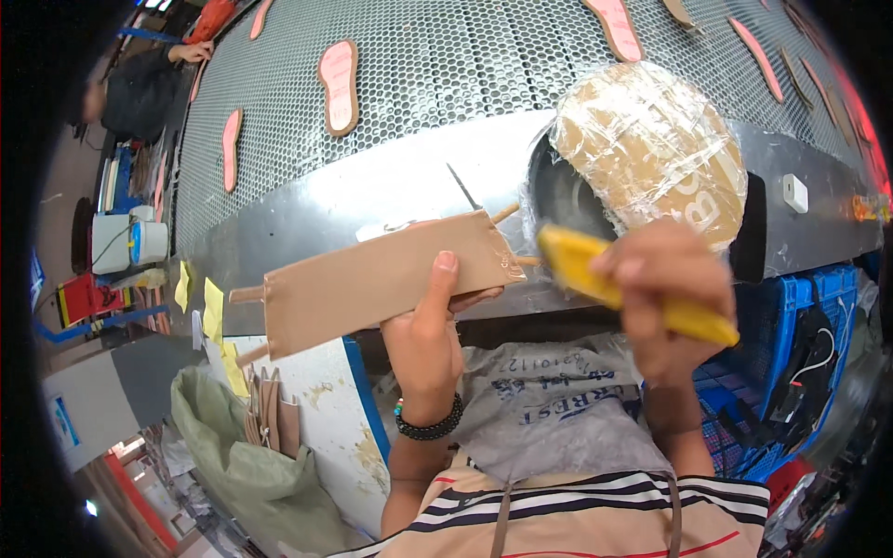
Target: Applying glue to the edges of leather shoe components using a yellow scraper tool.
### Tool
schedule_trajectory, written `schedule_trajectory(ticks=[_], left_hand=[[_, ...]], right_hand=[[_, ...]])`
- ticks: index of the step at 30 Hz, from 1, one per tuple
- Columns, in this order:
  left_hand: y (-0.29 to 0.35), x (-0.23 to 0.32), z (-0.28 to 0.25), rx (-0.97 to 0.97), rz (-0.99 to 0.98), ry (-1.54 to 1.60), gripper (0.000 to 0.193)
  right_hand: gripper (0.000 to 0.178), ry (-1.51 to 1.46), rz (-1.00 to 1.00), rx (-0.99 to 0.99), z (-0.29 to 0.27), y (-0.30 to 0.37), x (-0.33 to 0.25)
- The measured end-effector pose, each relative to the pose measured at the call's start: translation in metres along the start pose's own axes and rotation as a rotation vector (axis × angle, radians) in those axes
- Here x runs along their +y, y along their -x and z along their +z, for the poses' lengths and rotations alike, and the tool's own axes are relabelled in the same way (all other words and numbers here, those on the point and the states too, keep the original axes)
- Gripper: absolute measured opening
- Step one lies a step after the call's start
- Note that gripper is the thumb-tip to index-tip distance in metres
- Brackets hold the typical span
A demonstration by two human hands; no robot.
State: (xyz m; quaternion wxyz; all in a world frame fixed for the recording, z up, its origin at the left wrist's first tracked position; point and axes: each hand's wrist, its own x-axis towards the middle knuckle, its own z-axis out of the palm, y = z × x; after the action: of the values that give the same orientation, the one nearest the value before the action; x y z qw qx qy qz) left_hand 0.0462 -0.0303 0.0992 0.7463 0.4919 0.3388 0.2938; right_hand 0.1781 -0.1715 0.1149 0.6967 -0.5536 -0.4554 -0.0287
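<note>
My left hand (430, 339) is closed on a flat tan leather panel (372, 279), its thumb on top and its fingers underneath. Narrow tan strips stick out past both short ends of the panel. Just beyond its right end, my right hand (672, 293) grips a long flat yellow piece (575, 263). That piece and the hand are smeared by motion, and its exact kind is unclear. Its far tip points toward the panel without plainly touching it. A thin dark pointed tool (462, 186) lies on the metal table edge (391, 177) behind the panel.
A round container with a plastic-wrapped cardboard lid (651, 149) stands at the right. Pink insoles (339, 88) lie on the mesh conveyor (446, 74). A green sack (260, 474) holds tan pieces at lower left. Blue crates (791, 353) stand right. Another person (139, 98) works far left.
</note>
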Motion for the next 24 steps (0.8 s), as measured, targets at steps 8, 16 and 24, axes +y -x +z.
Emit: schedule_trajectory(ticks=[8,16,24], left_hand=[[-0.104,0.011,-0.007,-0.213,0.057,-0.237,0.032],[-0.222,0.027,-0.01,-0.294,0.082,-0.329,0.042],[-0.013,0.064,-0.274,0.641,0.399,-1.465,0.031]], right_hand=[[0.013,0.143,0.384,0.095,-0.023,0.005,-0.009],[0.016,0.172,0.347,0.138,-0.037,0.018,-0.027],[0.02,0.152,0.639,0.167,-0.047,0.007,-0.021]])
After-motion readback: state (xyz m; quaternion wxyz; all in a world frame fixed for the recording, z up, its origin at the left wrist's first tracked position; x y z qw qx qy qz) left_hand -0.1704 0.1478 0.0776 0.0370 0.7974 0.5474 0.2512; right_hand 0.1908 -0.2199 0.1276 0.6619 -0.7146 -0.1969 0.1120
